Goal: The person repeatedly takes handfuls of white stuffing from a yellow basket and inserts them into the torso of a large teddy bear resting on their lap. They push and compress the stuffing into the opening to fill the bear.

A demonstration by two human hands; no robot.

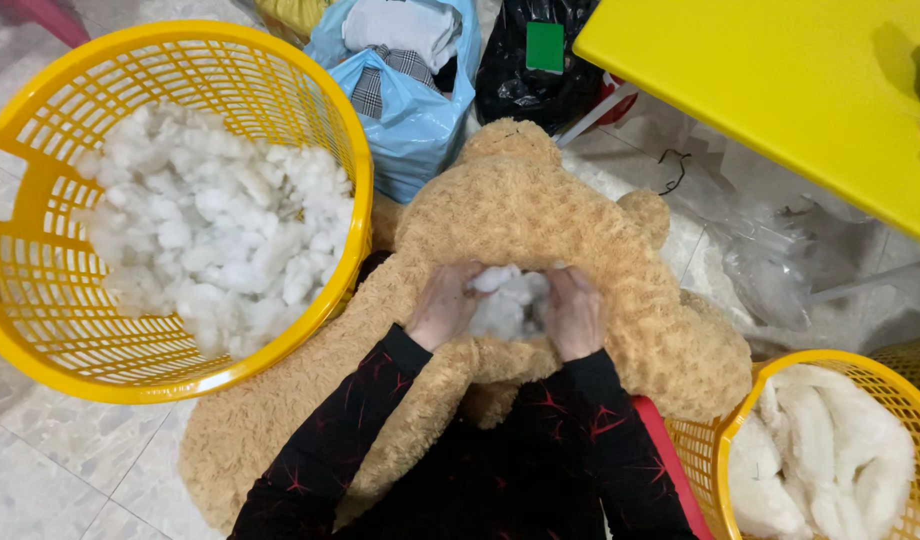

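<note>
A: Tan plush is lying across the lap: the bear is resting face down, its long axis running from the lower left, near the knees, up to the head at the upper middle.

B: Where are the hands sitting on it?

A: Both are working at one opening in the bear's back. The left hand is gripping the left lip of the opening, fingers curled in. The right hand is gripping the right lip and pressing against the stuffing, which is showing white between them.

B: Which hand is nearer the stuffing?

A: Both are touching it; neither is leading. The stuffing is lying directly between the palms, and the opening is running across the bear's long axis.

B: And further out?

A: To the left, just beside the bear, the big basket is holding loose fibre, nearer the left hand. At lower right, a small basket is holding white wadding, nearer the right hand. Beyond the head, a blue bag is standing, and a yellow table is filling the upper right.
</note>
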